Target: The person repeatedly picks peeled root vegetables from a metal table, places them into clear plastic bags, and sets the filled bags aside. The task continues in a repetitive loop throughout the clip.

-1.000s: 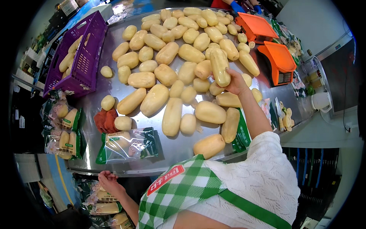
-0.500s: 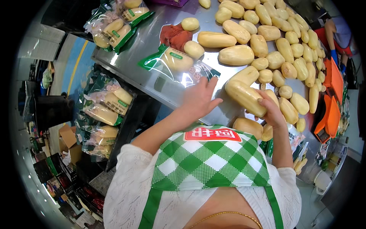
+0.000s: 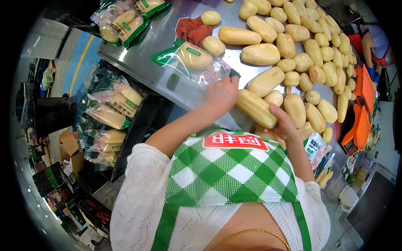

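A clear plastic bag with green trim lies on the steel table, one peeled lotus root section inside it. At the bag's near right corner, my left hand is closed, its fingertips pinching the edge. My right hand grips a long, pale lotus root by its near end. The root's far end points to the bag's mouth, just right of my left hand, and looks outside the bag. Part of my right hand's grip is hidden beneath the root.
Many loose lotus roots cover the table's right side. A red-brown cloth lies beyond the bag. Filled bags sit in a dark crate at left; others lie far left. Orange bins stand right, near another person.
My left hand's spread fingers have closed on the bag's edge. My right hand has brought the lotus root left and nearer to me, closer to my left hand.
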`<state>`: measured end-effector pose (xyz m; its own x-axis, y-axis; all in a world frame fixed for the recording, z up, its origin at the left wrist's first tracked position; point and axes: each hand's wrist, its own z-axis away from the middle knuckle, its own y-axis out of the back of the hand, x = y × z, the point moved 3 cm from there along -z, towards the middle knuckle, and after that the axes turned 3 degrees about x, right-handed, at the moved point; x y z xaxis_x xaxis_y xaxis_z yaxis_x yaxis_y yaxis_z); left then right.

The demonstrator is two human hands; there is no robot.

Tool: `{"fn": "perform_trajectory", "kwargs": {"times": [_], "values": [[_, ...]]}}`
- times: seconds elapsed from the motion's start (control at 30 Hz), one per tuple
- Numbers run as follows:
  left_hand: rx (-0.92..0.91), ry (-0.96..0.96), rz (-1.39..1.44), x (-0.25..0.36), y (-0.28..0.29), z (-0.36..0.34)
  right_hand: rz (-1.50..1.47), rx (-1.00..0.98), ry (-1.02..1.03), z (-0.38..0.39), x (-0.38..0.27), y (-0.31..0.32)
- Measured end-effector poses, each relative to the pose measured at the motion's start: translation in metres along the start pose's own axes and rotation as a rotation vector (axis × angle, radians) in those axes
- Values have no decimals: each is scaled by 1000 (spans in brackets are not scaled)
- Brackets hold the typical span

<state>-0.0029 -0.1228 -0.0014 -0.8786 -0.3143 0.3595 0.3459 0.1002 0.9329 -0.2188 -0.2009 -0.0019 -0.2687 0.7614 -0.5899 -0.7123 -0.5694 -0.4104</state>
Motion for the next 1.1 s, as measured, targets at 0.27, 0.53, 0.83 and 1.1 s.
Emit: {"fn": "perform_trajectory", "kwargs": {"times": [0.27,0.53,0.83,1.1], "values": [[160,2,139,-18,22,28,73,-107,187,-48,1,-48],[227,-8,155,-24,12,42,623,-42,840,-112,22,-74],[189,77,256,-30,10,44,918,-10,398,-124,5,-76],[160,91,270,-31,13,47,285,-63,104,-124,15,-90]]}}
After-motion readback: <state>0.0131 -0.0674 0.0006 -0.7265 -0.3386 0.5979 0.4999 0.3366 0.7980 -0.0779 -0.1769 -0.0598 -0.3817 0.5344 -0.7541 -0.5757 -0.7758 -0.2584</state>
